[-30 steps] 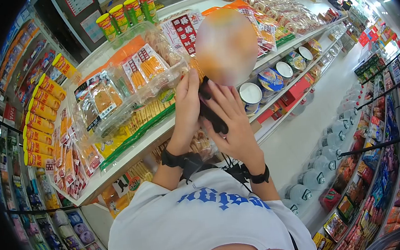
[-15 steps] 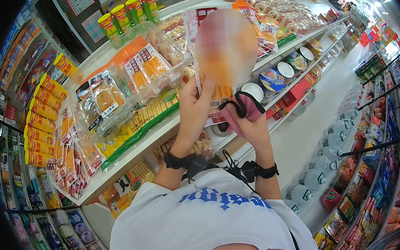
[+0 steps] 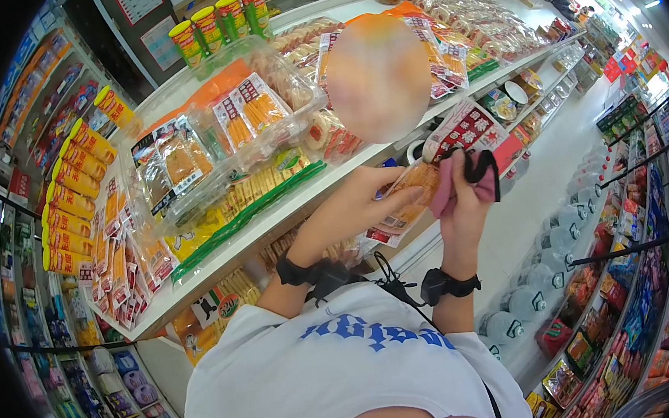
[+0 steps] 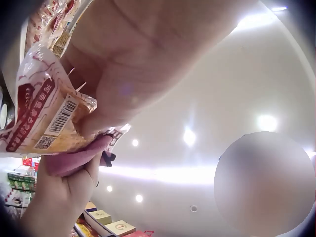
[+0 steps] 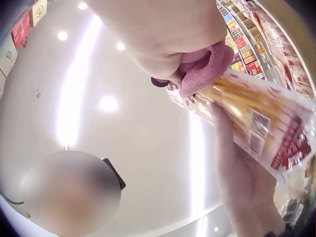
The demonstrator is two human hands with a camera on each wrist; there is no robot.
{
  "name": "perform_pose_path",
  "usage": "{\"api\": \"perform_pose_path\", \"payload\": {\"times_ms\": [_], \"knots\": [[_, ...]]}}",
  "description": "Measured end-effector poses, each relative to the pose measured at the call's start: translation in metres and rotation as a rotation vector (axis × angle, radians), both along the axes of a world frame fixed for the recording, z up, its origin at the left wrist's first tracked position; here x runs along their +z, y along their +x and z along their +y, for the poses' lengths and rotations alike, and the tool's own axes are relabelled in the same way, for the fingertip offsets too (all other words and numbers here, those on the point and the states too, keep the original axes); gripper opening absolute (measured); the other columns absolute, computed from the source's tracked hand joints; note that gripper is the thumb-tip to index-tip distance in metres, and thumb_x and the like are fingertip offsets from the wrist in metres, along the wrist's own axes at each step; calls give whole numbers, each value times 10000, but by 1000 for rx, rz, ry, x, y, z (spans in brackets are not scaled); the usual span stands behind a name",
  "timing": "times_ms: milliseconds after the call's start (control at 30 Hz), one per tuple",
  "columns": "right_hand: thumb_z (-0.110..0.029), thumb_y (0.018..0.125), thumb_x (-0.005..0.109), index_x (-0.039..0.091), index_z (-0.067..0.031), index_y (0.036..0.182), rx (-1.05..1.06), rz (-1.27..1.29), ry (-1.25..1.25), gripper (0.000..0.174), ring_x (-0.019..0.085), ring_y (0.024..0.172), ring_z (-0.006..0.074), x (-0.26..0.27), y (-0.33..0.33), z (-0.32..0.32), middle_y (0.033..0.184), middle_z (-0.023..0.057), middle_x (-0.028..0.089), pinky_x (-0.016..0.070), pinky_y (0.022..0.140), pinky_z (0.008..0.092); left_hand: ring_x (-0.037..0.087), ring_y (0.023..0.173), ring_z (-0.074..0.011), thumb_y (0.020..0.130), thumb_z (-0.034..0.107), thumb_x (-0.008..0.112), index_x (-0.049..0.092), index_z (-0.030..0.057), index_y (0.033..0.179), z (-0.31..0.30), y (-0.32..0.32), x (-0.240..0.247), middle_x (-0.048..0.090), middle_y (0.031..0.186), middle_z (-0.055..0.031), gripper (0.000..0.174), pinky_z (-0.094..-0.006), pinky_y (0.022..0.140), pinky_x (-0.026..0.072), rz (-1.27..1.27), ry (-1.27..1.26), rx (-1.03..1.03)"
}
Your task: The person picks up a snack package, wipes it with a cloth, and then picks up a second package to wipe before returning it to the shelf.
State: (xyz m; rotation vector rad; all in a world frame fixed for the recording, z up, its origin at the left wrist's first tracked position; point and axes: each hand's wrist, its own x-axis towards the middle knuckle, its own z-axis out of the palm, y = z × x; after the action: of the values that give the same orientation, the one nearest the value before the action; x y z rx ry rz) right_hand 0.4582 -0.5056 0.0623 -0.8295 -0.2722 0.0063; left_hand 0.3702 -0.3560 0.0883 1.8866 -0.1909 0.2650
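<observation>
Head cam: left hand [image 3: 366, 206] grips a snack packet [image 3: 455, 136] by its lower end. The packet is held up in mid-air in front of the chest, tilted, red-and-white top twd the aisle, clear of the shelf [image 3: 228, 262]. Right hand [image 3: 462, 214] is closed round a pink cloth [image 3: 445, 185] w/ a black strap [image 3: 480, 166], and the cloth is pressed to the packet's right side. Yellow canisters [image 3: 70, 188] are stacked at far left.

Left wrist cam: shows what the head cam can't, i.e. the packet's back w/ a barcode [image 4: 61, 116] and a QR code. The left hand clamps it near the crimped edge. The cloth sits just below, touching the packet. Ceiling lights [image 4: 189, 137] behind.

Right wrist cam: view from underneath. The cloth bunches out of the curled right fingers and touches the packet's clear part, w/ golden stick biscuits [image 5: 232, 101] visible inside. Left-hand fingers wrap the packet from below. The strap is mostly hidden here.
</observation>
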Motion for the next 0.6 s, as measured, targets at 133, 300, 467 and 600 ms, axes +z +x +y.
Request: {"api": "perform_pose_path", "payload": {"times_ms": [133,300,467,600], "knots": [[-100,958,670,581,-90,932,28,-25,-45,93,624,739,60,19,1,-15,894,-1,649,496,607,224,523,641,-123,963,265,652,667,-11,1104,1,0,-4,639,752,-137,311,-316,620,474,-19,-21,-22],[-143,980,647,607,-88,1004,-113,-51,19,72,634,790,64,19,10,-21,921,-13,664,500,663,217,559,652,-115,975,263,637,667,0,1143,9,0,-2,670,789,-119,314,-305,639,497,7,88,-82],[-224,1007,606,613,-102,1134,-73,10,127,176,658,920,110,15,15,-34,1069,23,677,536,798,281,579,884,-91,1001,233,610,611,-14,1247,13,-1,2,691,1031,-94,349,-287,808,491,88,-62,31],[-276,1031,561,605,-118,1172,27,100,162,217,640,971,133,26,5,-25,1139,25,660,513,863,324,559,1156,-221,995,136,556,473,-14,1398,10,12,-6,589,1282,-181,438,-351,987,450,-190,-149,236]]}}
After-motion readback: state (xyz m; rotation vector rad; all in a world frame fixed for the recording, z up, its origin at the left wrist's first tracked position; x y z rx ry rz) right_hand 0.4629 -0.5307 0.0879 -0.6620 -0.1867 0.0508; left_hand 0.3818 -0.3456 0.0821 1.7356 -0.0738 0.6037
